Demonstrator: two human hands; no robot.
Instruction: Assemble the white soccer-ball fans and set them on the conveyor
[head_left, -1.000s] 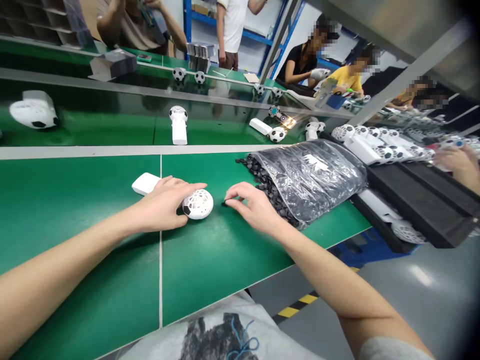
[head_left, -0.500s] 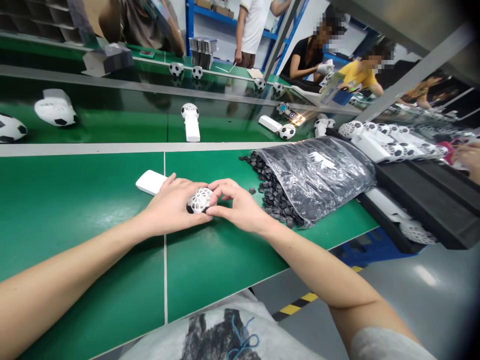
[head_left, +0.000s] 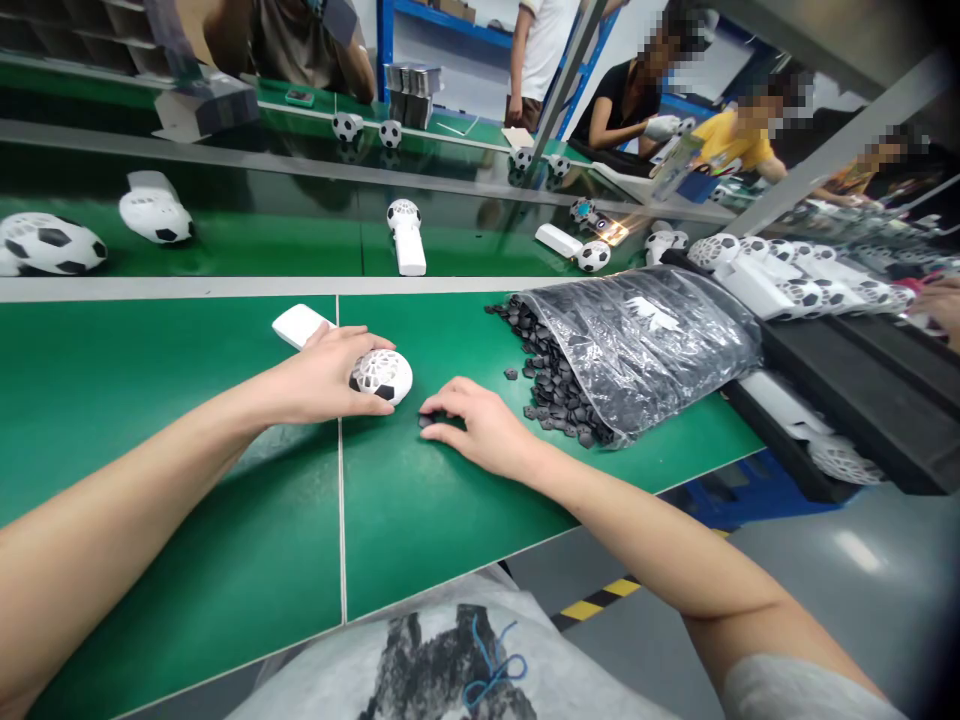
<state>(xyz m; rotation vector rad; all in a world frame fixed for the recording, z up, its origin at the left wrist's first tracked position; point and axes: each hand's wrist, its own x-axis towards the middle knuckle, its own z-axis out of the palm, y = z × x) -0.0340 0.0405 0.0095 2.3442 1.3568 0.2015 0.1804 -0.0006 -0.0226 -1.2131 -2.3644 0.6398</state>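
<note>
A white handheld fan with a soccer-ball head lies under my left hand, whose fingers are wrapped round it. Its head has an open grille and black patches; its white handle shows beyond my fingers at the upper left. My right hand is apart from the fan, to its right, low over the green table. Between its thumb and fingers is a small black plastic patch. Many like black patches spill from a clear plastic bag at the right.
Behind a pale rail runs a green conveyor carrying several soccer-ball fans. Black trays at the right hold more fans. Several people work across the line. The table's near edge slopes up to the right.
My right hand has come away from the fan, towards me and slightly right, and now holds a black patch. My left hand has turned the fan head, showing its white side.
</note>
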